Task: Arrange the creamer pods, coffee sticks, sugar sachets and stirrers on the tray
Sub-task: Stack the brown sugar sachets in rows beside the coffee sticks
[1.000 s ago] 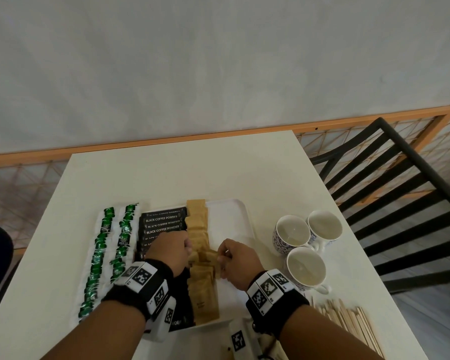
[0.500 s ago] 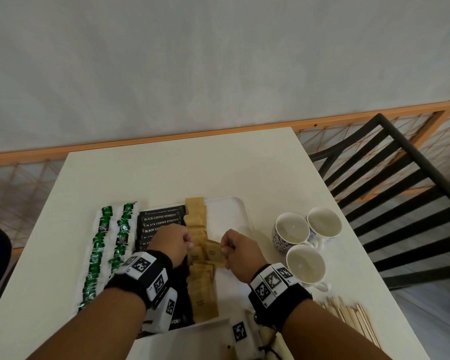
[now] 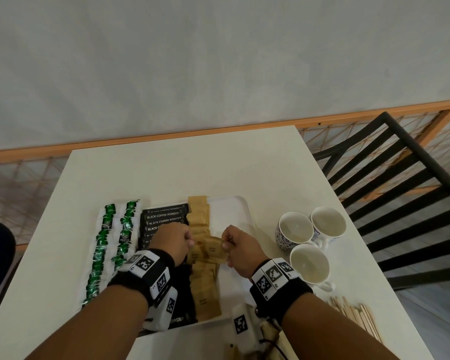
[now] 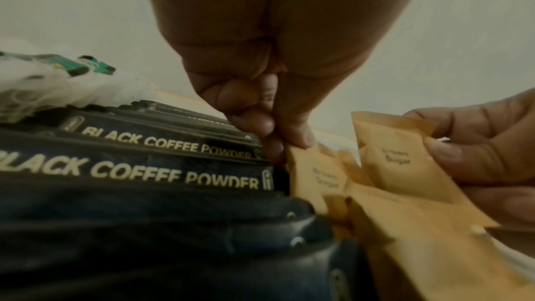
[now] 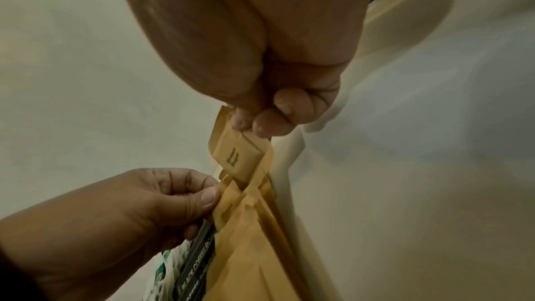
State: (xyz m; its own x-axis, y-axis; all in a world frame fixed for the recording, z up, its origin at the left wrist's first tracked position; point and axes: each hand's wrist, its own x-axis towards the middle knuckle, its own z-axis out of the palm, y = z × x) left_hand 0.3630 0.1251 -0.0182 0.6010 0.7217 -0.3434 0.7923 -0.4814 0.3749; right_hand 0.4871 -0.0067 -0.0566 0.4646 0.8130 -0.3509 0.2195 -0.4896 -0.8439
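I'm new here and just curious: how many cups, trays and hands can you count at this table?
Cups: 3
Tray: 1
Hands: 2, left hand and right hand
Total: 6

Both forearms reach fwd over the tray [image 3: 244, 211]. Left hand [image 3: 170, 241] curled, thumb + fingers pinching a sugar packet [image 4: 315, 175]. Right hand [image 3: 240, 249] pinches another packet [image 5: 240, 155], raised just above the tray.

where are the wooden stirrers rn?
Head view: the wooden stirrers lie in a loose pile on the table, off the tray, at the near right corner beyond the right forearm, just nearer than the closest cup.
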